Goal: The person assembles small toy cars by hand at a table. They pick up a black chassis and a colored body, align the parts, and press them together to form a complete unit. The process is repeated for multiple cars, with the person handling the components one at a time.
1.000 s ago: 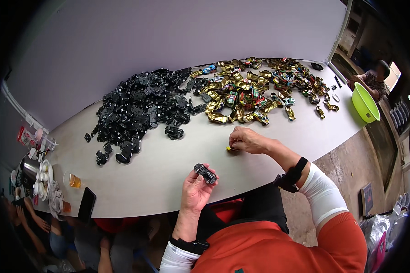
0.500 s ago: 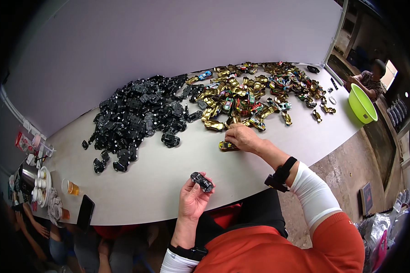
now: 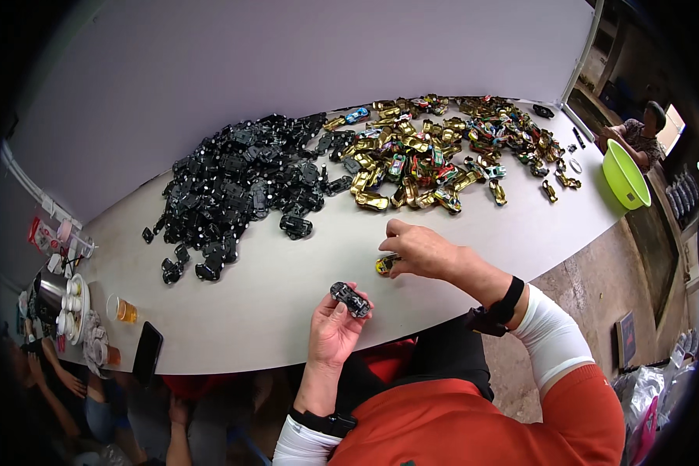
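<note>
My left hand [image 3: 339,330] is closed on a black toy car chassis [image 3: 350,300], held over the table's near edge with its detailed side up. My right hand [image 3: 423,250], fingers curled, has its thumb and fingertips at a small yellow toy car body [image 3: 386,265] just above or on the tabletop. Part of that car is hidden by the fingers. Beyond my left hand lies a big heap of black chassis [image 3: 241,167], one loose chassis [image 3: 296,226] at its near side. To its right spreads a pile of gold and coloured toy car bodies [image 3: 419,159].
A pale table [image 3: 241,311] runs along a grey partition [image 3: 311,54]. At the right edge stands a green basin [image 3: 626,175], with a person [image 3: 641,140] behind it. Lower left are a phone [image 3: 147,353], a cup of amber drink [image 3: 123,309] and a tray of small cups [image 3: 81,307].
My right hand has drawn nearer to me and its fingers have shifted around the yellow car, now covering more of it. The left hand still holds the chassis, slightly farther right in view.
</note>
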Motion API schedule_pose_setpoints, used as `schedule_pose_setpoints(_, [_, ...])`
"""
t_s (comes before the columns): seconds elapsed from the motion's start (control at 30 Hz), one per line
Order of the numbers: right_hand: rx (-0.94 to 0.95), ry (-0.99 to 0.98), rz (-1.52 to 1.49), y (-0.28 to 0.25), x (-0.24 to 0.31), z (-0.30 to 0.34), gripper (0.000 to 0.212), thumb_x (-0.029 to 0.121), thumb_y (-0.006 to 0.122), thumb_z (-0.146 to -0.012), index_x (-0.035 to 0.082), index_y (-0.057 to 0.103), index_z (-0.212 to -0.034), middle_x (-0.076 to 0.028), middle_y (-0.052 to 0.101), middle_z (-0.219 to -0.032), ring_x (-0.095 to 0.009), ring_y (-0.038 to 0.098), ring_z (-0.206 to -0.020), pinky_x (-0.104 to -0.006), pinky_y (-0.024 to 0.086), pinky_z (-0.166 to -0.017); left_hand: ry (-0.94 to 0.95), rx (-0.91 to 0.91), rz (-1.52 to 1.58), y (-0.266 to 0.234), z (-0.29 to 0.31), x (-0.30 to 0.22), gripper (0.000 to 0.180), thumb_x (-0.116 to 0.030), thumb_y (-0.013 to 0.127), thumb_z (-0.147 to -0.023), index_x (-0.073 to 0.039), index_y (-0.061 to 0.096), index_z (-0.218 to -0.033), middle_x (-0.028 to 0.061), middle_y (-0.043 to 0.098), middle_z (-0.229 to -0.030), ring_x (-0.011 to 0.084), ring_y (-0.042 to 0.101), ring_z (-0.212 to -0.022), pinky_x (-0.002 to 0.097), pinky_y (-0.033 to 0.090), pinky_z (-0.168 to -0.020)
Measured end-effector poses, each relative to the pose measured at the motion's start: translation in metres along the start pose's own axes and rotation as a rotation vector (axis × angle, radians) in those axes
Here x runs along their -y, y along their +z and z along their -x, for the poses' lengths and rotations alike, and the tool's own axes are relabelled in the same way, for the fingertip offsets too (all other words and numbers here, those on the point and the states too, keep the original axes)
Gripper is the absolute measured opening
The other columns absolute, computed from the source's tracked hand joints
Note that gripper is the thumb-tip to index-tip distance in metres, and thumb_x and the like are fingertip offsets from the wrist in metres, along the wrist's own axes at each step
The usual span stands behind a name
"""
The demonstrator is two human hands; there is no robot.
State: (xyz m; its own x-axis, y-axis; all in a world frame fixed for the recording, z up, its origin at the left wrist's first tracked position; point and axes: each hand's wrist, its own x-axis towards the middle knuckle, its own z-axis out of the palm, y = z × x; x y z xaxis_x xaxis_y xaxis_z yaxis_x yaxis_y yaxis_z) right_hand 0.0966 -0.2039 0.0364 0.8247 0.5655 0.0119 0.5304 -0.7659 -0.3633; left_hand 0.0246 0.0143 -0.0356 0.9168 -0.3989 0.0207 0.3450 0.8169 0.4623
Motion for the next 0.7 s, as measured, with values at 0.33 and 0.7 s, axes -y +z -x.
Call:
schedule_pose_setpoints(0.33, [-0.369, 0.210, -0.962, 0.017, 0.062, 0.044, 0.025, 0.001, 0.064, -0.079, -0.005, 0.058, -0.103, -0.008, 0.064, -0.084, -0.010, 0.062, -0.073, -0.0238, 0.051, -0.063, 0.068, 0.012, -0.134, 0.001, 0.005, 0.002, 0.038, -0.007, 0.061, -0.084, 0.002, 0.048, -0.119, 0.0138, 0.058, -0.108, 0.0180, 0.058, -0.095, 0.0284, 0.048, -0.083])
schedule_pose_setpoints(0.7, [-0.485, 0.127, -0.793, 0.034, 0.078, 0.053, 0.029, 0.001, 0.070, -0.073, -0.001, 0.061, -0.101, -0.007, 0.064, -0.084, -0.010, 0.062, -0.072, -0.0216, 0.051, -0.060, 0.101, 0.044, -0.248, 0.008, 0.007, 0.001, 0.037, -0.005, 0.060, -0.084, 0.001, 0.049, -0.119, 0.0119, 0.059, -0.108, 0.0163, 0.057, -0.097, 0.0269, 0.047, -0.086])
